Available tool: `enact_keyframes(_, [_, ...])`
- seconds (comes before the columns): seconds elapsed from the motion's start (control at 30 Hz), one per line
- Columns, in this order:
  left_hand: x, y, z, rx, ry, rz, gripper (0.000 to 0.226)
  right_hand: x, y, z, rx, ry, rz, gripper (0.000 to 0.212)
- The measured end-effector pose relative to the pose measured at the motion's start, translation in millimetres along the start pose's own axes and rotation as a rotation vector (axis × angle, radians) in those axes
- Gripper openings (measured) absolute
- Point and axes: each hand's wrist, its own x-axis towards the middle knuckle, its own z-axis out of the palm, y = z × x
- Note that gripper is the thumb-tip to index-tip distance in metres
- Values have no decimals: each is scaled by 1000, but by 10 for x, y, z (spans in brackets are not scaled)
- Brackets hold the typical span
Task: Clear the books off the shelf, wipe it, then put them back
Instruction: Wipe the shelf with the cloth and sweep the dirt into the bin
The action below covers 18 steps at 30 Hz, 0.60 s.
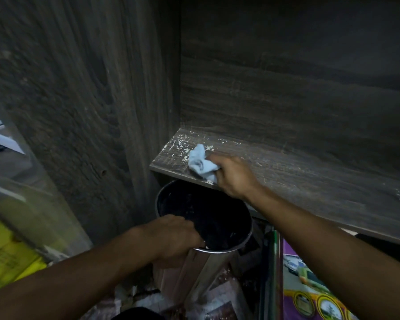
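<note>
A: Where's the soft light-blue cloth?
B: Bunched tight in the right hand, on the left end of the dark wooden shelf. It's light and floppy. The left hand grips the rim of the round metal bin.

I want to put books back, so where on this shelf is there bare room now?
The shelf is bare from the right hand rightward, back to the rear panel. Its left corner is crowded: the blue cloth that hand grips and white crumbs lie there; the left hand holds a metal bin below.
</note>
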Motion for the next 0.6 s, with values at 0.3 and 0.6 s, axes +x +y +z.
enact_keyframes(0.3, [-71,-26,52,-9,24,10,29,196,144,-525,-18,187,238,27])
enact_keyframes(0.6, [-87,-151,134,-64,20,-2,24,562,756,-297,-297,47,427,43])
